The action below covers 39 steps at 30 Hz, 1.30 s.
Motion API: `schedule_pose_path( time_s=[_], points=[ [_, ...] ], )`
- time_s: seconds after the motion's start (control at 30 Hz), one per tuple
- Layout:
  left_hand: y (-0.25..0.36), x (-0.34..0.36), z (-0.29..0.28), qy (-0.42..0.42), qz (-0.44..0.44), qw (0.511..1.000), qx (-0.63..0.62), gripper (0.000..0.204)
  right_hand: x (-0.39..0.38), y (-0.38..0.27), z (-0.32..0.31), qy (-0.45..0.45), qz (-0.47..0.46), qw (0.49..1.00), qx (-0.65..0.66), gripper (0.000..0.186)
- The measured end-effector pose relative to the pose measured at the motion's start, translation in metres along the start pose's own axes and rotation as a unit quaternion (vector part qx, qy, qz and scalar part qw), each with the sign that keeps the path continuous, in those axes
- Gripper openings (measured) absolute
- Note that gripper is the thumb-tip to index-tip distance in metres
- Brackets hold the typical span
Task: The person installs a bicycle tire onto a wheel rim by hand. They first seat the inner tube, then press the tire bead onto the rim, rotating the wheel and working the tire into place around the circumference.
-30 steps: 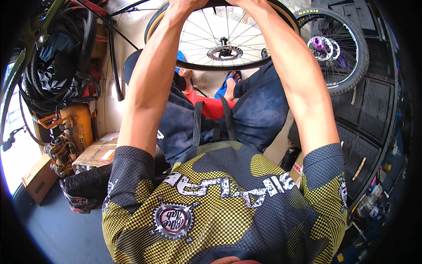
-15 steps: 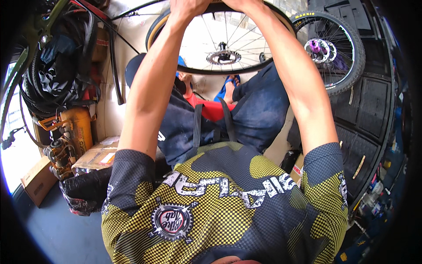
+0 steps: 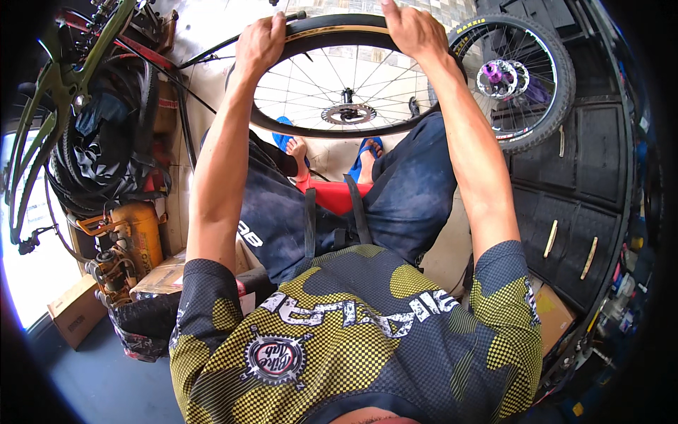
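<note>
A bicycle wheel stands between my bent legs, with a black and tan tyre (image 3: 335, 25), thin spokes and a disc rotor (image 3: 347, 113) at the hub. My left hand (image 3: 263, 42) is closed over the tyre at the upper left of the wheel. My right hand (image 3: 413, 32) grips it at the upper right, thumb pointing up along it. My feet, in blue flip-flops (image 3: 364, 159), are below the wheel, behind a red object (image 3: 332, 198) between my legs.
A wheel with purple hub (image 3: 498, 74) lies at right beside black panels (image 3: 565, 162). At left are bicycle frames (image 3: 78, 85), coiled black tyres (image 3: 92, 169), a yellow compressor (image 3: 134, 233) and cardboard boxes (image 3: 74, 307). A black tube (image 3: 212, 49) extends behind the wheel.
Both hands have come lower and into full view, the left one farther left. The wheel's tan top edge now shows, and the view of wheel and legs has shifted slightly downward.
</note>
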<state>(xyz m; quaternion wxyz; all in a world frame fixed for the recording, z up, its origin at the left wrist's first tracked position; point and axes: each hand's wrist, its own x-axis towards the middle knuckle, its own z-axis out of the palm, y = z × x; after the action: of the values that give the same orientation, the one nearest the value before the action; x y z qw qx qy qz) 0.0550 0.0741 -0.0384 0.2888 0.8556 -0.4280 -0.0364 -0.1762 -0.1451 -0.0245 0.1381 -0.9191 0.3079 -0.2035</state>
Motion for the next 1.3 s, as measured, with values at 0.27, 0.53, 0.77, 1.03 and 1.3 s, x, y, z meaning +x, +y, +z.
schedule_pose_path(
  time_s=[0.27,0.53,0.77,1.03,1.3],
  points=[
    [0.054,-0.003,0.013,0.041,0.13,0.991,-0.009,0.049,0.009,-0.065,0.018,-0.064,-0.034,0.997,-0.037,0.082],
    [0.058,0.004,0.035,0.099,0.126,0.983,0.09,0.048,0.014,-0.067,0.04,-0.016,-0.08,0.996,-0.039,0.059],
    [0.03,0.036,0.06,0.155,0.268,0.937,0.164,0.016,0.028,-0.08,0.043,0.052,-0.083,0.992,-0.079,0.045],
    [0.019,0.063,0.089,0.349,0.423,0.788,0.279,0.008,0.042,-0.066,0.041,0.007,-0.039,0.999,-0.037,0.047],
    [-0.01,0.097,0.116,0.291,0.441,0.816,0.236,0.01,0.054,-0.071,0.039,-0.05,-0.01,0.997,-0.049,0.047]
  ],
)
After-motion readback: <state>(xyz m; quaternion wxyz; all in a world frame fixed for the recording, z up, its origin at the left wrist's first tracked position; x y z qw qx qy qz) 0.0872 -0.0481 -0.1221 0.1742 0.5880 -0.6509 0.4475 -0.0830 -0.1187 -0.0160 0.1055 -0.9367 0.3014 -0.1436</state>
